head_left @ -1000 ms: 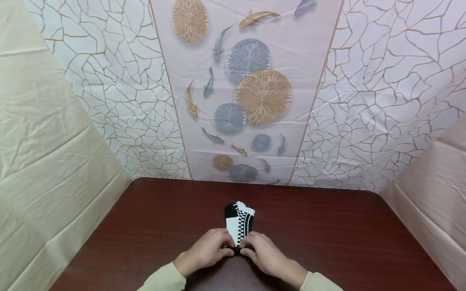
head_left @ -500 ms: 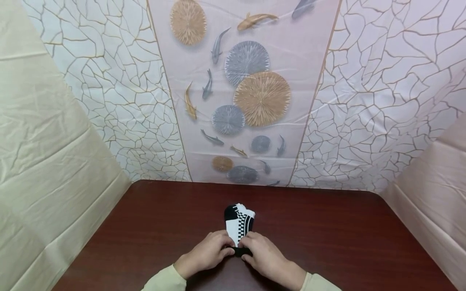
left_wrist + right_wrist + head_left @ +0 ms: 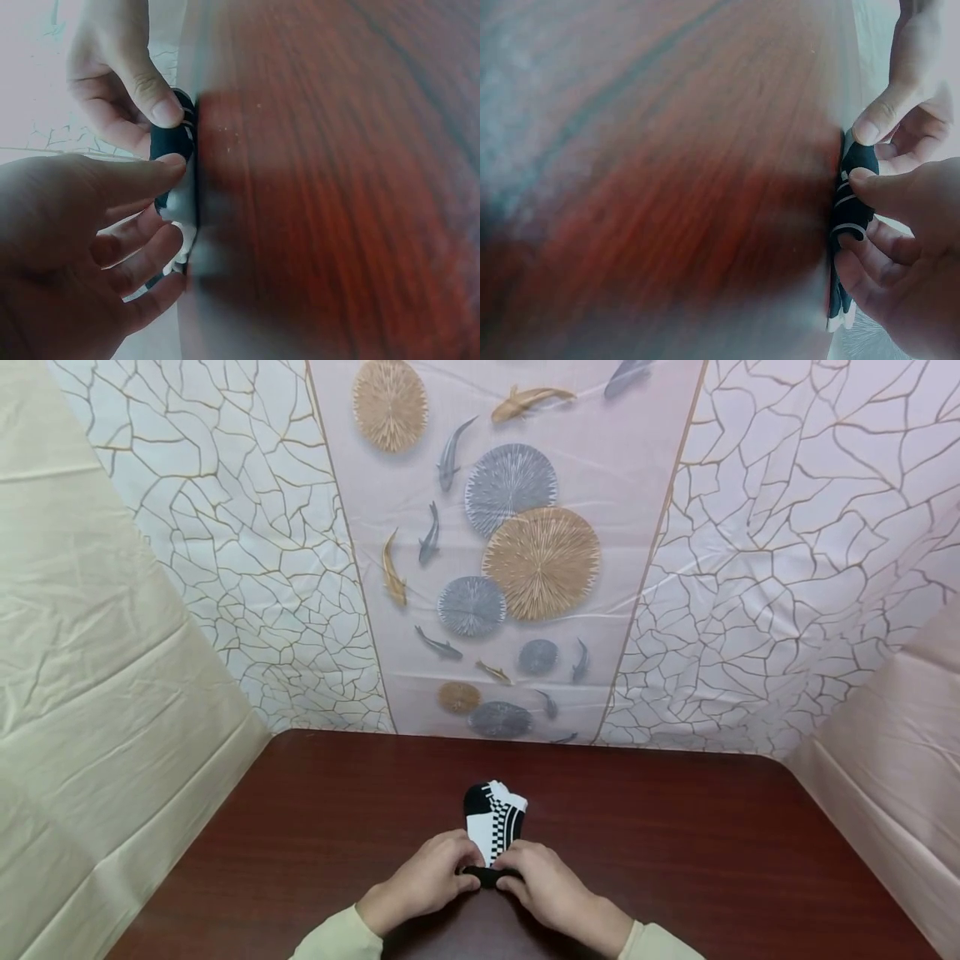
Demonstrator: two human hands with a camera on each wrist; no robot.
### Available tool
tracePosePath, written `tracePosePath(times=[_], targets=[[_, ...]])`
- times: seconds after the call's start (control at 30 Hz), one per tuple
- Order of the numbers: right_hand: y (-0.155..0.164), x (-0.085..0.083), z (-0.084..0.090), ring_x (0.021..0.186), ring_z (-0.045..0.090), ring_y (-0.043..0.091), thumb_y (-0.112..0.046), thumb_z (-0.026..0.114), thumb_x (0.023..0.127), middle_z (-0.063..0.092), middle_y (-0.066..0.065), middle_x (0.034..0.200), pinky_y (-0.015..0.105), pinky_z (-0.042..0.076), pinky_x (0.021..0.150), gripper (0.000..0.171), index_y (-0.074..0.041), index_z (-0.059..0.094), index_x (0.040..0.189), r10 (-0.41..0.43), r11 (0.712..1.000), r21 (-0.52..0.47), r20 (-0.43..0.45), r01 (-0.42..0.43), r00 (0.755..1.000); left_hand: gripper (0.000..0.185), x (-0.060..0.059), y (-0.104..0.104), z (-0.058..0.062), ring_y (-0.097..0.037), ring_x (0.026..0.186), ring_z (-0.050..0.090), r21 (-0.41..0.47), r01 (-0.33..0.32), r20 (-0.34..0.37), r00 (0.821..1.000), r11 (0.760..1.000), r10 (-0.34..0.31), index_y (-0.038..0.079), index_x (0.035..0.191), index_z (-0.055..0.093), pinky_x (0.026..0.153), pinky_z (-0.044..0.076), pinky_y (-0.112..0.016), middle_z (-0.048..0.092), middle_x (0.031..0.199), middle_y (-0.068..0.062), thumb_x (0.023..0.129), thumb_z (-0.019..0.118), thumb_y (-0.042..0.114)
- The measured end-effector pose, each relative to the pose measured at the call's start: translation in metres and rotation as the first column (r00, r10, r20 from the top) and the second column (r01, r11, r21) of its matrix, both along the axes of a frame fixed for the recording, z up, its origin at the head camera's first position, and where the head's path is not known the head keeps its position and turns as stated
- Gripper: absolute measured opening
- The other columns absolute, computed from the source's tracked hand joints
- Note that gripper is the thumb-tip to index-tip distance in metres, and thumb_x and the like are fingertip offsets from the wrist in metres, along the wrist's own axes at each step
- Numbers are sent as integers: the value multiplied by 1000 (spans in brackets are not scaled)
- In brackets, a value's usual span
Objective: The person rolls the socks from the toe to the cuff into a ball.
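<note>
A pair of black-and-white socks with a checkered strip lies stacked on the table in the head view. The near end is curled into a black roll. From the left, my left hand pinches this roll between thumb and fingers. My right hand pinches its other end, thumb on the near side. In the left wrist view, the left thumb presses the dark fabric, with the other hand just beyond. The right wrist view shows white stripes on the roll under the right hand's thumb and fingers.
The dark red-brown wooden table extends around the socks. A patterned cloth backdrop with fish and round motifs hangs behind its far edge. Pale cloth stands along the left side and the right side.
The right thumb shifts away a little, then back against the roll. Both hands stay at the near end of the socks, and the black roll shows slightly wider between them.
</note>
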State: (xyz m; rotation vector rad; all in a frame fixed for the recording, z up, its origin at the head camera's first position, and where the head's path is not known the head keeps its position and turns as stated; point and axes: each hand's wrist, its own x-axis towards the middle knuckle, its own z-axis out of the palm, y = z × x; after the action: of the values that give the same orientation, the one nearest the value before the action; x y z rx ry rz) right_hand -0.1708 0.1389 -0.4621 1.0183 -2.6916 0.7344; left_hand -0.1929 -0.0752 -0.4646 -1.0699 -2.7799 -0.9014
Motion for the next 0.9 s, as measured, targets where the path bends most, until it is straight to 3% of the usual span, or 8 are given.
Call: tracePosePath(times=[0.2,0.37,0.57,0.7,0.9], targets=[[0,3,-2,84,60,7,-9,79,84,63,-6,90,31,52,75,13,-12,75,96,1,1000,28,-37,0,999,5,1,0,1,-2,83,54,-103,16,8,1000,995,-15,20,89,71,77,45,-28,57,88,14,91,75,17],[0,4,-2,82,57,8,-13,82,81,61,-6,89,30,51,72,18,-12,74,97,10,996,86,-118,0,993,5,1,1,-1,-2,86,55,-161,24,-16,1000,987,-27,21,89,70,75,41,-30,57,88,15,94,71,19],[1,4,-2,85,56,11,-13,88,75,56,-6,93,30,52,73,33,-16,69,102,-11,994,101,-219,34,976,5,1,1,0,-5,87,57,-196,7,-80,997,981,-24,17,94,72,72,40,-29,59,90,12,96,68,21],[1,2,-4,83,58,10,-8,86,75,58,-6,91,28,51,72,30,-15,69,98,8,998,63,-214,6,977,6,1,1,2,-6,86,57,-198,4,-91,996,980,-22,17,94,72,71,39,-29,59,89,11,96,68,21],[2,0,-5,81,62,8,-4,83,79,64,-3,90,28,53,71,22,-12,73,97,26,1000,-5,-131,-27,991,4,0,2,2,-4,85,54,-148,-11,-30,1000,989,6,22,89,71,74,40,-31,55,86,16,92,73,22]])
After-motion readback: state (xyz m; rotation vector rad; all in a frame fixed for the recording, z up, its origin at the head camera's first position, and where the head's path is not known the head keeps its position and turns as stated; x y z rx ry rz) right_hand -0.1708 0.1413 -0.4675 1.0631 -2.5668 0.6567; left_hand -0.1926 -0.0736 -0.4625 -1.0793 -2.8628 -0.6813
